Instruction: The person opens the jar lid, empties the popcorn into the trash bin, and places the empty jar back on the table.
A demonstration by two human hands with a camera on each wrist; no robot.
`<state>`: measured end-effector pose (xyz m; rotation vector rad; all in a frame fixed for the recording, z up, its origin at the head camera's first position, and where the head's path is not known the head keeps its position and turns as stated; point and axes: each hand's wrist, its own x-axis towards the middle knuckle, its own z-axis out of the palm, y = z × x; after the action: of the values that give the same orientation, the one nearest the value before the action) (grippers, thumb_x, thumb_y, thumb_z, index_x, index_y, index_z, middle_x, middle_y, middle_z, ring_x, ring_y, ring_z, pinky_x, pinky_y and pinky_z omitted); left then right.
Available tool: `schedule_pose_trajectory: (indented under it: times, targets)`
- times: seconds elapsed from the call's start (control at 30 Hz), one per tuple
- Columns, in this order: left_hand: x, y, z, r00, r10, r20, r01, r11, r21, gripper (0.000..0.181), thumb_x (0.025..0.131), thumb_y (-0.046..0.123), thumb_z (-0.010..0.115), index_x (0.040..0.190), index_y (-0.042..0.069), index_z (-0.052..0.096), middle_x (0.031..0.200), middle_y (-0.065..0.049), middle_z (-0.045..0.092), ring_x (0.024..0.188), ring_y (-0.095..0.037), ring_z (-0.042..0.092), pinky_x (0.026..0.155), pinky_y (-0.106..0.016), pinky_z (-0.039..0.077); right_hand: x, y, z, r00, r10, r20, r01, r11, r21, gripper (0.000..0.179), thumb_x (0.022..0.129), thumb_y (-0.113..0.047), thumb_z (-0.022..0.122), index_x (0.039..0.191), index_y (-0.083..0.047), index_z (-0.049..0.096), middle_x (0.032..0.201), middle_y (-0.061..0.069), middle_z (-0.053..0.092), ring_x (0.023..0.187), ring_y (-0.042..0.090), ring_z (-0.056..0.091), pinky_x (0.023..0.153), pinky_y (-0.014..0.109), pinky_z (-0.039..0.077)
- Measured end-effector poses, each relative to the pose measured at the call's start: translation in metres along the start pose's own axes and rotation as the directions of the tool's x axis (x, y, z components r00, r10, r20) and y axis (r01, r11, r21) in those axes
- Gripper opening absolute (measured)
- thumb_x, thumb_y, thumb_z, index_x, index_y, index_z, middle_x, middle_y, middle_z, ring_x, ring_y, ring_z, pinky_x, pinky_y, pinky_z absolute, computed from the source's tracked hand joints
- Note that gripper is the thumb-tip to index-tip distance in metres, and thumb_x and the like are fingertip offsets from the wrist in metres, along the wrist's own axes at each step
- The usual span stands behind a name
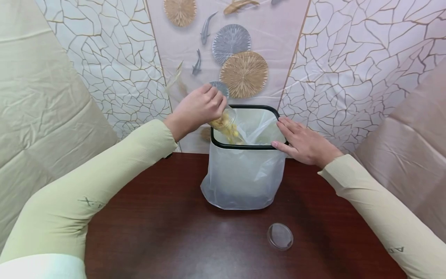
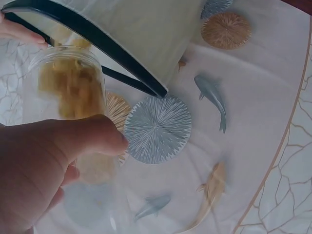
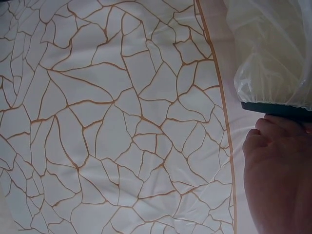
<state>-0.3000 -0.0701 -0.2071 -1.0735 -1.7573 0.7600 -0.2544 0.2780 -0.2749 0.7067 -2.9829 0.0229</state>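
In the head view my left hand grips a clear plastic jar, tilted mouth-down over the left side of a waste bin. Yellow chunks slide out of the jar's mouth into the bin; what kind of food they are I cannot tell. The left wrist view shows the thumb across the jar's side, with chunks blurred near its mouth. A white plastic bag lines the bin and hangs over its outside, under a black rim. My right hand rests on the rim's right side, fingers mostly straight.
A round clear lid lies on the dark red-brown table, in front of the bin and to its right. Behind stands a patterned cloth backdrop, close to the bin. Beige cloth hangs at both sides.
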Motion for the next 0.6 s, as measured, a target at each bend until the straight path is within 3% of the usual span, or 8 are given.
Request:
schedule_pose_trajectory:
  times: [0.17, 0.37, 0.5, 0.6]
  targets:
    - [0.0025, 0.0004, 0.0002, 0.997, 0.056, -0.047, -0.051, 0.995, 0.089, 0.028, 0.104, -0.003, 0.046, 0.107, 0.003, 0.073, 0.094, -0.010, 0.076, 0.085, -0.023, 0.070, 0.082, -0.033, 0.054, 0.0007, -0.0002, 0.0001, 1.000, -0.006, 0.004, 0.006, 1.000, 0.000, 0.082, 0.110, -0.054, 0.039, 0.166, 0.002, 0.019, 0.176, 0.024, 0.015, 0.164, 0.042, 0.014, 0.132, 0.059, 0.017]
    - [0.0053, -0.0005, -0.0031, 0.994, 0.072, -0.081, -0.062, 0.991, 0.115, 0.031, 0.106, -0.001, 0.043, 0.105, 0.003, 0.073, 0.091, -0.010, 0.074, 0.083, -0.023, 0.068, 0.082, -0.034, 0.054, 0.0012, -0.0002, 0.0003, 1.000, -0.008, 0.004, 0.008, 1.000, -0.003, 0.082, 0.110, -0.053, 0.039, 0.166, 0.003, 0.019, 0.175, 0.025, 0.015, 0.164, 0.043, 0.014, 0.132, 0.059, 0.017]
    - [0.0043, -0.0010, -0.0032, 0.998, 0.029, -0.063, -0.025, 0.998, 0.056, 0.025, 0.102, -0.005, 0.048, 0.106, 0.003, 0.072, 0.095, -0.011, 0.075, 0.087, -0.025, 0.070, 0.083, -0.035, 0.055, 0.0012, 0.0001, 0.0003, 1.000, -0.009, 0.004, 0.009, 1.000, -0.005, 0.081, 0.110, -0.053, 0.039, 0.166, 0.003, 0.019, 0.175, 0.025, 0.015, 0.164, 0.043, 0.014, 0.132, 0.059, 0.017]
    - [0.0015, -0.0024, -0.0056, 0.998, -0.049, 0.033, 0.052, 0.994, -0.094, 0.025, 0.095, -0.012, 0.054, 0.113, -0.001, 0.069, 0.104, -0.014, 0.075, 0.097, -0.029, 0.073, 0.090, -0.037, 0.057, 0.0012, 0.0006, 0.0002, 1.000, -0.010, 0.001, 0.010, 1.000, -0.011, 0.081, 0.110, -0.053, 0.040, 0.166, 0.003, 0.020, 0.175, 0.026, 0.016, 0.163, 0.043, 0.015, 0.132, 0.059, 0.018]
